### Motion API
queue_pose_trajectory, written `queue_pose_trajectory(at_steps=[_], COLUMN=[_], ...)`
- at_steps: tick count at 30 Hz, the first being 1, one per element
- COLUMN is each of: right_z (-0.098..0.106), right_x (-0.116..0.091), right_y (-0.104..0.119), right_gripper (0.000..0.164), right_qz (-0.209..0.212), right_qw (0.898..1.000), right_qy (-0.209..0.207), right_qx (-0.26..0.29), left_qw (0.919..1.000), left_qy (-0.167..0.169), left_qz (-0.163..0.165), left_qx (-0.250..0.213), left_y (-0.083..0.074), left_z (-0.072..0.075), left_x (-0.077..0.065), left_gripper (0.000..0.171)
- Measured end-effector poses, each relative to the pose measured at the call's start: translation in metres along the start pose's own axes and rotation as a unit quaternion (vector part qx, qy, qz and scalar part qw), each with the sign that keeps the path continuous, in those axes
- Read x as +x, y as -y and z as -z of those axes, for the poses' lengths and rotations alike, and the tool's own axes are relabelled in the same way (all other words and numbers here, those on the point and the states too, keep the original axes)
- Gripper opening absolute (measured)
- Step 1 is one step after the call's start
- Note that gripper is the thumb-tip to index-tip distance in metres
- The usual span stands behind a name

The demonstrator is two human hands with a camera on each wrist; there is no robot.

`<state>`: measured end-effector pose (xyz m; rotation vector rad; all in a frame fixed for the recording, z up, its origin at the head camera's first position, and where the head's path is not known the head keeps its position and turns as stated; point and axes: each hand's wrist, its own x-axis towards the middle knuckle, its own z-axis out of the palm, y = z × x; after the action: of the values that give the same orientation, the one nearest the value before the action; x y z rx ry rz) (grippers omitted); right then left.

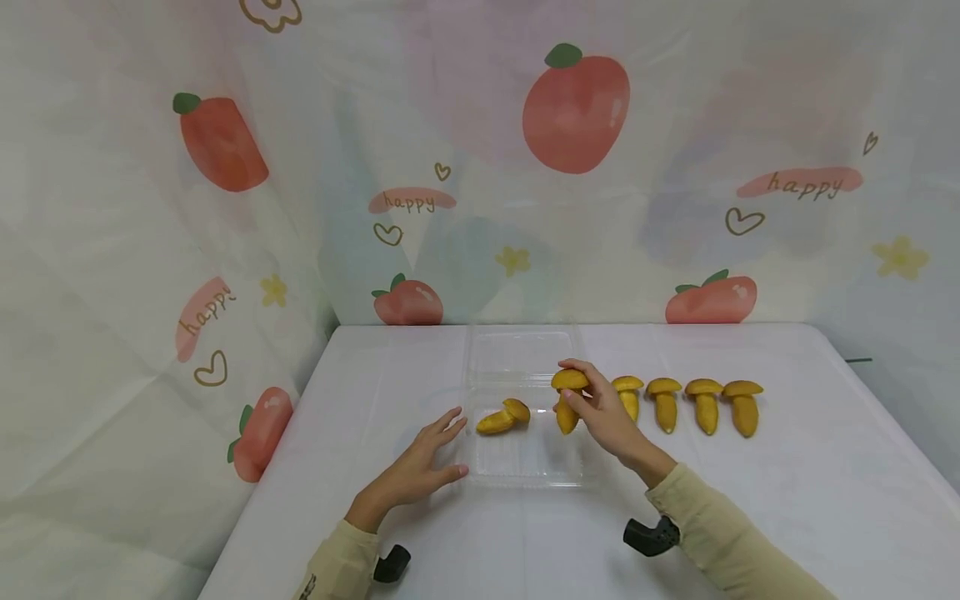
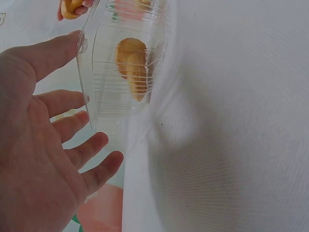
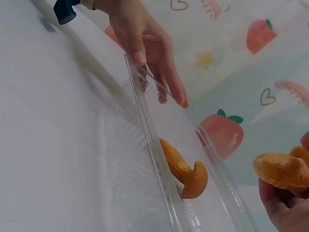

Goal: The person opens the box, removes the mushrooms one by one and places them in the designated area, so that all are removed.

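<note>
A clear plastic clamshell box (image 1: 525,467) stands on the table with its lid folded back. One yellow mushroom (image 1: 501,418) lies on its side inside, toward the left. My right hand (image 1: 606,417) pinches another yellow mushroom (image 1: 567,402) by its stem, cap up, over the right part of the box. At the box's left edge is my left hand (image 1: 420,467), fingers spread and thumb apart. In the left wrist view its fingertips (image 2: 79,99) reach the clear rim, and nothing is gripped.
To the right of the box stretches a row of several yellow mushrooms (image 1: 705,407), caps toward the back. The leftmost one (image 1: 627,398) is partly covered by my right hand. A white cloth covers the table (image 1: 750,517); a printed curtain (image 1: 480,125) hangs behind and at the left.
</note>
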<state>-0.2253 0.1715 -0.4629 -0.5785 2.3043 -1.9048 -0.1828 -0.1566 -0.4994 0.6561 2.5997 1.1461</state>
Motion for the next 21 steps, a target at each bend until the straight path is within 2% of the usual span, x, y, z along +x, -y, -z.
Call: queue_pose_trajectory(at_steps=[5, 7, 15, 21], right_z=[0.008, 0.012, 0.028, 0.038], right_x=[-0.003, -0.006, -0.014, -0.020], right_y=[0.001, 0.000, -0.002, -0.001], right_gripper=[0.069, 0.073, 0.056, 0.060], right_qz=[-0.014, -0.014, 0.020, 0.060], right_qw=[0.999, 0.999, 0.998, 0.995], right_qy=[0.035, 0.047, 0.053, 0.058], right_qx=[-0.008, -0.017, -0.039, -0.051], left_qw=[1.0000, 1.0000, 0.9999, 0.9999], left_qy=[0.001, 0.000, -0.002, -0.004], left_qz=[0.002, 0.000, -0.010, -0.012], left_qx=[-0.005, -0.004, 0.001, 0.002], left_y=[0.001, 0.001, 0.000, 0.002], left_z=[0.000, -0.001, 0.000, -0.001], left_x=[-0.001, -0.001, -0.001, 0.000], left_gripper=[0.073, 0.073, 0.074, 0.074])
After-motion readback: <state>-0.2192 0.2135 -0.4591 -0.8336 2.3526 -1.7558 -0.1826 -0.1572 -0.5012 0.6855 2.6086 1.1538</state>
